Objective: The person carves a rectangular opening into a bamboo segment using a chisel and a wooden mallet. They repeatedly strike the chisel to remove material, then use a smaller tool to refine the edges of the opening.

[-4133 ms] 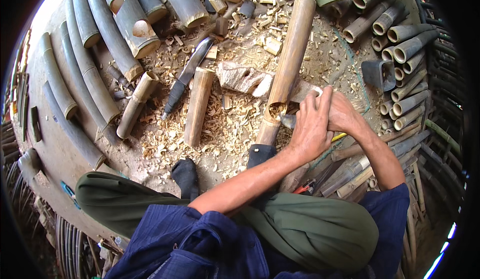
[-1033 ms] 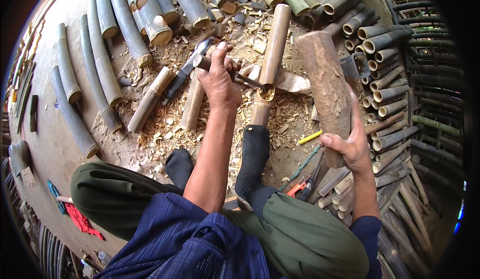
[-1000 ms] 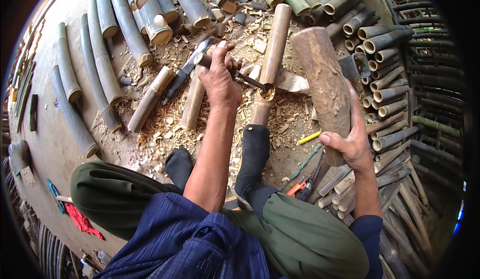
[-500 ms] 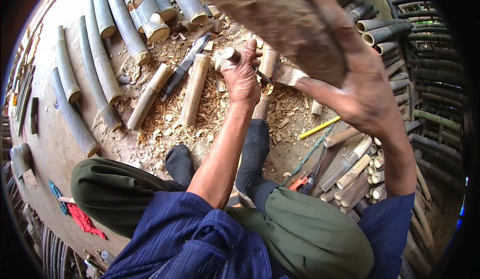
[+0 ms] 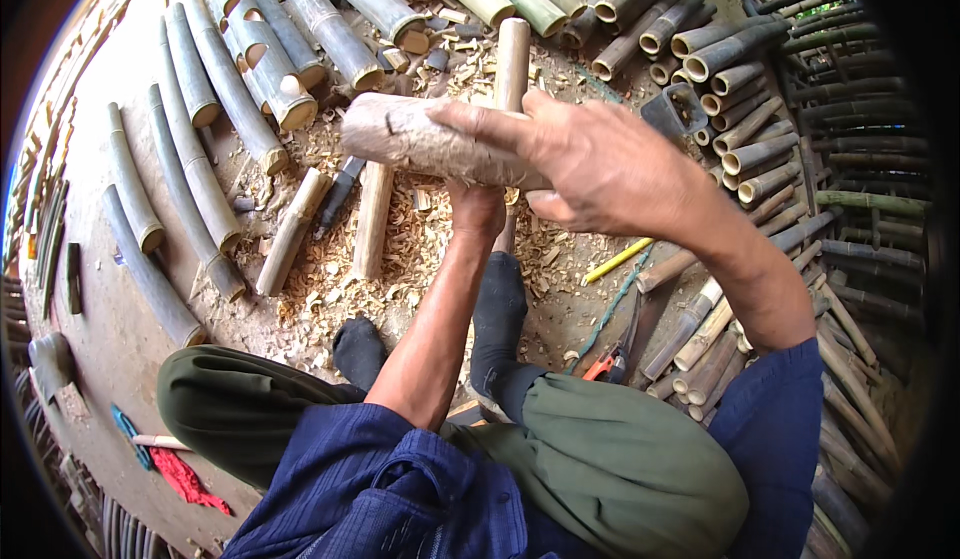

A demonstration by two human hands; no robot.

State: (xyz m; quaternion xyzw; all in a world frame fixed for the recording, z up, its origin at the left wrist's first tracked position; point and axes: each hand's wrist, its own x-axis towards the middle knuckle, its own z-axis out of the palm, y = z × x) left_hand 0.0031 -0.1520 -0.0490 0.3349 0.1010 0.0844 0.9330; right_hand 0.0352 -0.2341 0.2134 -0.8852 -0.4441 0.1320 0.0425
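My right hand [image 5: 610, 164] is closed around a thick, rough wooden mallet [image 5: 400, 139], a rounded block lying across above my left hand [image 5: 476, 207]. The mallet hides the left hand's fingers and what is in them; the earlier frame shows them wrapped round a chisel with a round wooden handle and a metal blade. Under both hands a bamboo length [image 5: 513, 54] runs away from my sock-covered right foot [image 5: 500, 304]. Its middle is covered by the mallet and hands. Pale shavings [image 5: 400, 229] lie around it.
Cut bamboo pieces [image 5: 293, 229] and a dark blade [image 5: 340, 197] lie left of my hands. Long bamboo tubes [image 5: 235, 79] fan out at far left. Stacked tubes [image 5: 740, 109] fill the right. A yellow stick [image 5: 616, 261] and an orange-handled tool [image 5: 603, 364] lie near my right knee.
The mallet has swung down and left from its raised place, and now lies over my left hand. My view has shifted slightly, showing more of the far tubes.
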